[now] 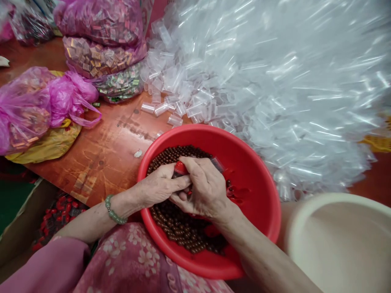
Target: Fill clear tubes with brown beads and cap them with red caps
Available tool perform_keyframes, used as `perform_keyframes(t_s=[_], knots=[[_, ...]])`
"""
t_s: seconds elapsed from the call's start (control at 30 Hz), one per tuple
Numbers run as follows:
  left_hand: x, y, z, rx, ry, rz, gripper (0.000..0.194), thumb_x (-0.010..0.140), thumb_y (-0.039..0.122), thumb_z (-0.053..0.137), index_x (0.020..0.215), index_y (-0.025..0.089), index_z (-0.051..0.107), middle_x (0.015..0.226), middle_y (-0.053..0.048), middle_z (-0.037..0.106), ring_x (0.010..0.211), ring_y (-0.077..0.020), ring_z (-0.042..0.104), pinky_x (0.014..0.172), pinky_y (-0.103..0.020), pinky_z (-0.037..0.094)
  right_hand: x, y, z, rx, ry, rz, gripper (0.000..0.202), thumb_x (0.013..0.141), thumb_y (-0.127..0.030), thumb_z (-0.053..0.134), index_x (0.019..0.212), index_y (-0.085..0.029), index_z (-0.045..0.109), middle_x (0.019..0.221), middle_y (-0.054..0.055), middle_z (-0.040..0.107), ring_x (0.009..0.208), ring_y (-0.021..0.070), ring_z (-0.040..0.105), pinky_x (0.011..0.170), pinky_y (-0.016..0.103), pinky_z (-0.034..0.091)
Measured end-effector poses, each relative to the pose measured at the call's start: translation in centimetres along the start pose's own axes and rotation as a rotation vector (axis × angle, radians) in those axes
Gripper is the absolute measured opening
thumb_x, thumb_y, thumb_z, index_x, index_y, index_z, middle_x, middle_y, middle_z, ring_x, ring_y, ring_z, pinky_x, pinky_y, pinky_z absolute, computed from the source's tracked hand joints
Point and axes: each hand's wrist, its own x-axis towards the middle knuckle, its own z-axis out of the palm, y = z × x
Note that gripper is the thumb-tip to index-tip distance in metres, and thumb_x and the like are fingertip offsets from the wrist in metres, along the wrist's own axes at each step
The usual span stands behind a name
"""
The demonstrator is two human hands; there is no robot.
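Observation:
Over a red plastic basin (259, 175), my two hands meet around a small dark-filled tube with a red cap (179, 167). My left hand (159, 185), with a green bead bracelet (112, 211) on its wrist, has its fingers closed about the tube's body. From the other side my right hand (203, 185) grips it, thumb near the red cap. The palms hide most of the tube. Below them, shiny brown balls (174, 226) cover much of the basin's left side. Red caps (240, 193) lie at the right, and part of a clear tube (217, 164) shows behind my right hand.
A large heap of clear plastic tubes (259, 81) spreads behind the basin. Pink bags (100, 53) of small pieces sit on the orange-brown table (116, 138) at left. A cream tub (342, 244) stands at right. Red-capped tubes (62, 213) lie in a box lower left.

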Motion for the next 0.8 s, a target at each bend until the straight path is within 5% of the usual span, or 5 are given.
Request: perform_keyframes(t_s=[0.2, 0.4, 0.53, 0.63, 0.8], knots=[[0.1, -0.4, -0.3, -0.007, 0.016, 0.015, 0.051, 0.066, 0.058, 0.078, 0.072, 0.014, 0.054, 0.061, 0.003, 0.053, 0.053, -0.0061, 0.046, 0.053, -0.021, 0.038, 0.1, -0.1, 0.5, 0.021, -0.017, 0.003, 0.064, 0.082, -0.042, 0.061, 0.134, -0.010, 0.043, 0.095, 0.015, 0.067, 0.083, 0.0281, 0.064, 0.071, 0.042, 0.053], [-0.8, -0.3, -1.0, -0.083, 0.110, 0.131, 0.049, 0.080, 0.057, 0.067, 0.107, 0.018, 0.058, 0.073, 0.003, 0.057, 0.061, -0.0081, 0.054, 0.063, -0.023, 0.045, 1.7, 1.7, -3.0, 0.331, -0.371, 0.124, 0.083, 0.083, -0.058, 0.065, 0.148, -0.016, 0.034, 0.133, 0.019, 0.058, 0.118, 0.0309, 0.059, 0.094, 0.047, 0.054], [-4.0, 0.6, -2.4, -0.054, 0.078, 0.182, 0.054, 0.088, 0.066, 0.048, 0.105, 0.017, 0.065, 0.064, 0.003, 0.053, 0.052, -0.0082, 0.047, 0.058, -0.024, 0.043, 0.3, 5.3, -5.3, 0.367, -0.396, 0.417, 0.055, 0.086, -0.051, 0.065, 0.130, -0.020, 0.057, 0.114, 0.011, 0.070, 0.093, 0.0246, 0.070, 0.080, 0.041, 0.059], [-6.3, 0.6, -3.4, 0.049, 0.190, 0.201, 0.048, 0.091, 0.059, 0.049, 0.091, 0.015, 0.069, 0.059, 0.002, 0.051, 0.051, -0.0090, 0.043, 0.053, -0.024, 0.034, -1.4, 7.1, -5.1, 0.307, -0.411, 0.486, 0.038, 0.087, -0.045, 0.065, 0.115, -0.018, 0.067, 0.105, 0.010, 0.075, 0.090, 0.0268, 0.072, 0.079, 0.044, 0.060], [-7.3, 0.1, -2.9, 0.194, 0.163, 0.209, 0.057, 0.087, 0.067, 0.050, 0.115, 0.019, 0.064, 0.072, 0.002, 0.048, 0.060, -0.0102, 0.040, 0.059, -0.025, 0.035, -1.2, 5.1, -4.1, 0.429, -0.403, 0.479, 0.038, 0.089, -0.047, 0.062, 0.113, -0.019, 0.068, 0.103, 0.009, 0.075, 0.087, 0.0254, 0.073, 0.076, 0.041, 0.061]])
